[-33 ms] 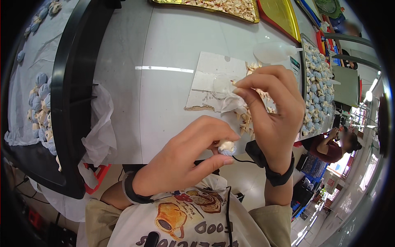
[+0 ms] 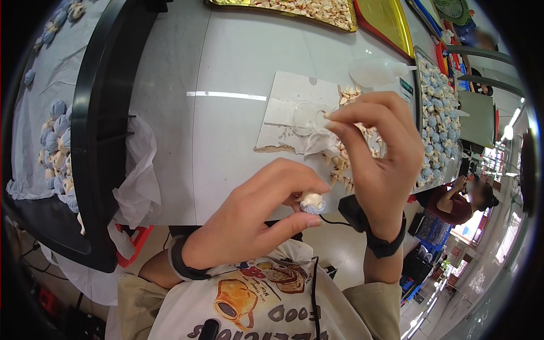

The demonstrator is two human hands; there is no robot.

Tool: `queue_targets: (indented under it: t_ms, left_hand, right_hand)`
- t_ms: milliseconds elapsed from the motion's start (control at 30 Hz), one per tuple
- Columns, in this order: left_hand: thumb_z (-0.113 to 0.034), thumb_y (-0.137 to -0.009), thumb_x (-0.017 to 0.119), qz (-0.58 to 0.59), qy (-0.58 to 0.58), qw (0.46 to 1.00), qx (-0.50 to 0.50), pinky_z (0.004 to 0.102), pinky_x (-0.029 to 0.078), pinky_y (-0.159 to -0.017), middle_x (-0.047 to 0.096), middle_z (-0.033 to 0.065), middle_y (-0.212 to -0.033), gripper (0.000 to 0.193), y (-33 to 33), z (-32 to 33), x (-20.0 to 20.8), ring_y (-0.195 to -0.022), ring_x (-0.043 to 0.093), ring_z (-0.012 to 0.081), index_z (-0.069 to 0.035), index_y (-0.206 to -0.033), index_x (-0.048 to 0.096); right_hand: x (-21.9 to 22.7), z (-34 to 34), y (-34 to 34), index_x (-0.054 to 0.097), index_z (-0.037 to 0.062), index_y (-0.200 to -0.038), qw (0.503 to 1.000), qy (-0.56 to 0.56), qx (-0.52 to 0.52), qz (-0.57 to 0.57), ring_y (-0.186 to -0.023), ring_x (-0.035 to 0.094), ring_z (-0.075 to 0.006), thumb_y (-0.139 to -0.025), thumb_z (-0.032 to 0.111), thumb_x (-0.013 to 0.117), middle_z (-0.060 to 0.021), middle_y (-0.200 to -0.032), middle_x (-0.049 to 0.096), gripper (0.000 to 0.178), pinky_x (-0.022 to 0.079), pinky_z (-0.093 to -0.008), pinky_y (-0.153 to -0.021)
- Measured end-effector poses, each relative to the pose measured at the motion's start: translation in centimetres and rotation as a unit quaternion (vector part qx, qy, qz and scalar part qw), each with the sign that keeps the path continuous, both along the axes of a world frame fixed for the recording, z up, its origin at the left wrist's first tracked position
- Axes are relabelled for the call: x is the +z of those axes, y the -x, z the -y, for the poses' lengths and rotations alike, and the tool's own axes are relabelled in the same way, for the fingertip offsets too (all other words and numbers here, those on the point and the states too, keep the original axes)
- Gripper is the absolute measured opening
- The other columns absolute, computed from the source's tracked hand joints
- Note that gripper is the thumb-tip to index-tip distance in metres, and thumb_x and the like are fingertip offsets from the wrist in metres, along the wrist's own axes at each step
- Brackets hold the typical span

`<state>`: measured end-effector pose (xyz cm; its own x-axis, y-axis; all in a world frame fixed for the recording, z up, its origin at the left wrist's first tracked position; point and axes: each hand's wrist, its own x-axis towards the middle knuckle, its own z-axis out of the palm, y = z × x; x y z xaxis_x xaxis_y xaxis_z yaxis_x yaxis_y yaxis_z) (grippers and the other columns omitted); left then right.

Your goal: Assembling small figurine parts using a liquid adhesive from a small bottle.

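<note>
Between the thumb and fingers of my left hand is a small cream-and-blue figurine, held near the table's front edge. My right hand is raised beyond it, thumb and forefinger pinching a tiny cream piece. Behind those fingertips lies a shallow clear dish on a worn white board. Many small pointed cream pieces are spread beside the board, partly hidden by my right hand. A crumpled white tissue touches the board's near corner.
On the right, a metal tray holds many blue-and-cream figurines. A translucent squeeze bottle lies near it. Gold trays stand at the far edge. To the left, a black crate holds more figurines on white paper. Another person sits at far right.
My right hand has shifted slightly to the right with the tiny piece still pinched. The left hand and its figurine have stayed in place.
</note>
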<state>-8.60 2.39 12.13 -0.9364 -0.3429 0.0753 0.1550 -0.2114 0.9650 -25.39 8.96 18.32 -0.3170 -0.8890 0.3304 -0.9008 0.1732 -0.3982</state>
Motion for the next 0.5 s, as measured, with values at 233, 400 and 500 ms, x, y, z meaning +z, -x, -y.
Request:
queue_targets:
  t_ms: [233, 400, 500]
  left_hand:
    - [0.001, -0.081, 0.069, -0.064, -0.233, 0.97, 0.012, 0.0373, 0.05, -0.092, 0.056, 0.0184, -0.114, 0.038, 0.0, -0.4, -0.4, -0.106, 0.059, 0.0254, 0.006, -0.116, 0.054]
    - [-0.001, -0.079, 0.072, -0.064, -0.206, 0.976, 0.033, 0.0366, 0.051, -0.089, 0.056, 0.0184, -0.113, 0.039, 0.1, -0.4, -0.6, -0.103, 0.06, 0.0258, 0.005, -0.114, 0.055]
    - [0.0, -0.078, 0.072, -0.058, -0.175, 0.982, 0.05, 0.0287, 0.052, -0.087, 0.058, 0.0121, -0.113, 0.037, 0.3, -0.4, -0.5, -0.105, 0.057, 0.0182, 0.001, -0.114, 0.062]
  right_hand:
    - [2.1, -4.7, -2.6, 0.067, -0.0005, -0.086, 0.948, 0.085, -0.043, 0.305, -0.075, 0.055, -0.0185, -0.071, -0.002, 0.073, -0.011, -0.084, 0.06, 0.016, 0.043, -0.0281, -0.069]
    - [0.3, -6.1, -4.1, 0.068, 0.0002, -0.087, 0.931, 0.101, -0.063, 0.344, -0.074, 0.054, -0.016, -0.072, 0.0, 0.074, -0.0109, -0.085, 0.059, 0.016, 0.041, -0.0255, -0.067]
    - [-0.4, -6.0, -4.4, 0.068, 0.0009, -0.087, 0.928, 0.121, -0.059, 0.349, -0.073, 0.053, -0.0148, -0.073, -0.001, 0.074, -0.0106, -0.085, 0.059, 0.016, 0.04, -0.0236, -0.064]
